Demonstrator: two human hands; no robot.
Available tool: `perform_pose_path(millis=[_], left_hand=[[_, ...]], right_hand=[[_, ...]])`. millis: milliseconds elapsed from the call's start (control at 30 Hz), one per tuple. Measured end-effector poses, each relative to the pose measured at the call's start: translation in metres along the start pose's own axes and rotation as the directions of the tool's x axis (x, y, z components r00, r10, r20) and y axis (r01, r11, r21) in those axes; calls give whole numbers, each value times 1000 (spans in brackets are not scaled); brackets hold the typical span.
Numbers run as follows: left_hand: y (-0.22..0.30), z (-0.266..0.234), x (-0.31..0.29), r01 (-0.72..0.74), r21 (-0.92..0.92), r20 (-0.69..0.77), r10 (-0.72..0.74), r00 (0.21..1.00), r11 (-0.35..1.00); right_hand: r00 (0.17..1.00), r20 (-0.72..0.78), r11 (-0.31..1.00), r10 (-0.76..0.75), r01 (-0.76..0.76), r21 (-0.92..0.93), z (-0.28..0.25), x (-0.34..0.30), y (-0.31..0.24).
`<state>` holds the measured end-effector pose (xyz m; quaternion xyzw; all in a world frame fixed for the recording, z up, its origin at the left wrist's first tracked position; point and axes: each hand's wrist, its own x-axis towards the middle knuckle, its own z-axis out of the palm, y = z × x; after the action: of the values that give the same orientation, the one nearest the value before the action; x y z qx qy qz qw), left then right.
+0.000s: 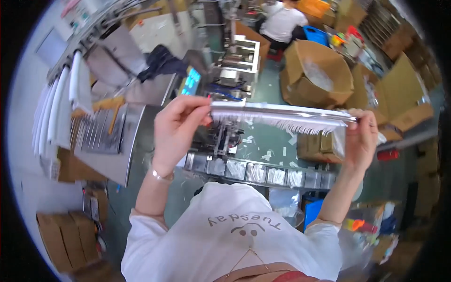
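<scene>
Held up level in front of me is a long shiny metal rail (293, 112) with a dense row of thin white pieces (300, 125) hanging below it. What kind of pieces they are I cannot make out. My left hand (170, 134) pinches the rail's left end between thumb and fingers. At the other end, the fingers of my right hand (361, 143) are closed round the rail's tip. Below the rail, a row of grey compartments (213, 167) runs across in front of me; several hold stacks of similar white pieces (256, 173).
A metal machine (230, 75) stands behind the rail, beside a lit screen (190, 82). Cardboard boxes (317, 75) sit at the right. On the left is a table (105, 160) with metal rods (96, 131). White scraps (268, 155) litter the floor. Another person (283, 23) sits at the back.
</scene>
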<state>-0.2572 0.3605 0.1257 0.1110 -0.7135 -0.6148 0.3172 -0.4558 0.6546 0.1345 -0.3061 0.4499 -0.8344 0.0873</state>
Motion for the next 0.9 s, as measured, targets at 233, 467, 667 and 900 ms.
perform_pose_path(millis=[233, 467, 667, 900], left_hand=[[11, -21, 11, -144, 116, -65, 152, 986, 983], [30, -43, 16, -251, 171, -82, 268, 960, 953], [48, -55, 24, -100, -35, 34, 101, 994, 994], [72, -47, 51, -567, 518, 298, 487, 821, 640]], right_hand=[[975, 222, 998, 22, -9, -60, 16, 32, 5], [955, 278, 984, 105, -140, 107, 14, 47, 27], [969, 192, 930, 153, -207, 304, 6, 43, 61], [982, 71, 925, 174, -188, 329, 7, 34, 62]])
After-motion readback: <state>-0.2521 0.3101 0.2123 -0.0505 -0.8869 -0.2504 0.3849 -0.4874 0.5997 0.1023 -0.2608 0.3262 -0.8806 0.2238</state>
